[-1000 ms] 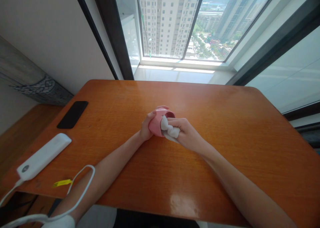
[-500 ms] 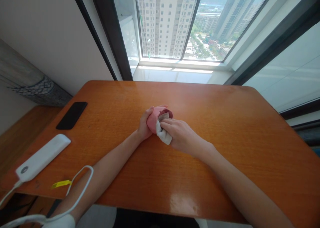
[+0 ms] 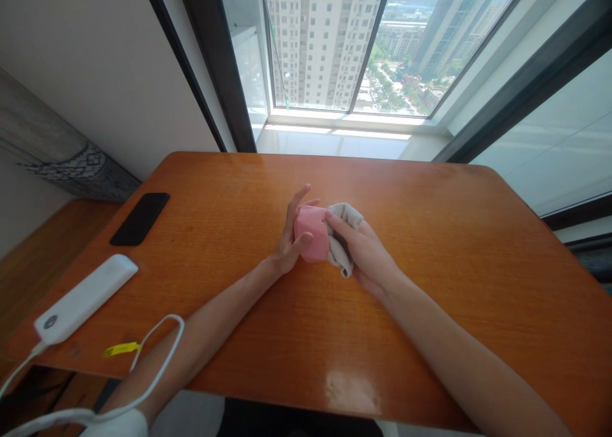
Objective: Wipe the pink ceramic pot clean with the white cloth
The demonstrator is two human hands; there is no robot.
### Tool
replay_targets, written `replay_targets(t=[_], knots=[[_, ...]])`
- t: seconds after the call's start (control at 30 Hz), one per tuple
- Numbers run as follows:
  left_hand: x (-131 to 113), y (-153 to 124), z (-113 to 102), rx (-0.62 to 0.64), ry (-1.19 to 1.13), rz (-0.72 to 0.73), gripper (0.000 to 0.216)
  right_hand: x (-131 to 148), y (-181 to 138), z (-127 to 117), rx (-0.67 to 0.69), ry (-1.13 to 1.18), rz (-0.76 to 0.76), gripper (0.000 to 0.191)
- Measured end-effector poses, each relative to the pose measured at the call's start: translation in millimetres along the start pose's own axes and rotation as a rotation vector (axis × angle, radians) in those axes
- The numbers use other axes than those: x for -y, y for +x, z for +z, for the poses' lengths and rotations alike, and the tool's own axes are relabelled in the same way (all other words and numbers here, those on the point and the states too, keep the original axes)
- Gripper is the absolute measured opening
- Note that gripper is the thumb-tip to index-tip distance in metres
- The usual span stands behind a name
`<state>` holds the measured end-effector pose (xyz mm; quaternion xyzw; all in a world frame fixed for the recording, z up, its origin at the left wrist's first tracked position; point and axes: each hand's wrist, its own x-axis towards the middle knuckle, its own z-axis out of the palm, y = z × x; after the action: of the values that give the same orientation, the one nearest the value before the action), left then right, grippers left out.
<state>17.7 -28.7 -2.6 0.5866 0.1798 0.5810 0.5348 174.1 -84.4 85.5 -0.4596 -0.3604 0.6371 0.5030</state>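
Observation:
A small pink cup [image 3: 313, 234] is held on its side above the middle of the wooden table, its mouth turned to the right. My left hand [image 3: 289, 242] wraps its base, thumb on the near side and a finger sticking up past it. A light grey cloth [image 3: 340, 252] is bunched at the mouth, in the grip of my right hand [image 3: 366, 249], whose thumb presses at the cup's rim. The inside of the cup is hidden, and so are most of my right fingers, behind the cloth.
On the left of the table [image 3: 239, 335] lie a black phone [image 3: 139, 219] and a long white device [image 3: 86, 300] with a cable. A white cable loop [image 3: 165, 360] with a yellow tag [image 3: 122, 349] crosses my left forearm. A window [image 3: 344, 48] stands beyond the far edge.
The cup has turned so its mouth faces right and its outer wall shows. My right hand and the cloth have shifted right, and my left fingers have loosened and lifted.

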Motion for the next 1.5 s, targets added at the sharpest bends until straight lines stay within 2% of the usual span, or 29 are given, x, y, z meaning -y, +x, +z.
replay_targets(t=[0.13,0.27,0.47,0.67,0.87,1.1,1.17,1.3,1.5], knots=[[-5.8,-1.5,4.3,-0.069,-0.013,0.001,0.081,-3.5,2.0,4.2,-0.028,0.134,0.019,0.04],[-6.4,-3.4,7.6,-0.081,0.038,0.038,0.078,-1.2,3.1,6.5,-0.058,0.232,0.03,0.034],[-3.1,-2.8,8.6,-0.104,0.059,0.051,0.066,-5.6,1.3,5.4,-0.05,0.161,-0.027,0.031],[-1.7,-0.7,6.8,-0.089,-0.097,-0.061,0.067,-12.2,0.0,-0.9,0.014,-0.155,-0.111,0.034],[1.9,2.7,3.2,-0.05,-0.291,-0.226,0.061,-9.1,-2.6,-6.3,0.215,-0.497,-0.224,0.035],[-4.7,8.8,0.3,-0.011,-0.42,-0.471,0.064,-4.8,8.3,-22.0,0.475,-0.963,-0.625,0.021],[-6.9,10.1,0.1,0.004,-0.432,-0.49,0.064,-1.5,11.2,-26.0,0.548,-1.136,-0.707,0.022],[-6.3,11.0,-1.2,0.04,-0.474,-0.504,0.065,4.7,11.1,-27.3,0.619,-1.474,-0.764,0.022],[-4.7,11.2,-1.7,0.036,-0.485,-0.513,0.061,5.7,8.0,-24.3,0.607,-1.665,-0.794,0.019]])
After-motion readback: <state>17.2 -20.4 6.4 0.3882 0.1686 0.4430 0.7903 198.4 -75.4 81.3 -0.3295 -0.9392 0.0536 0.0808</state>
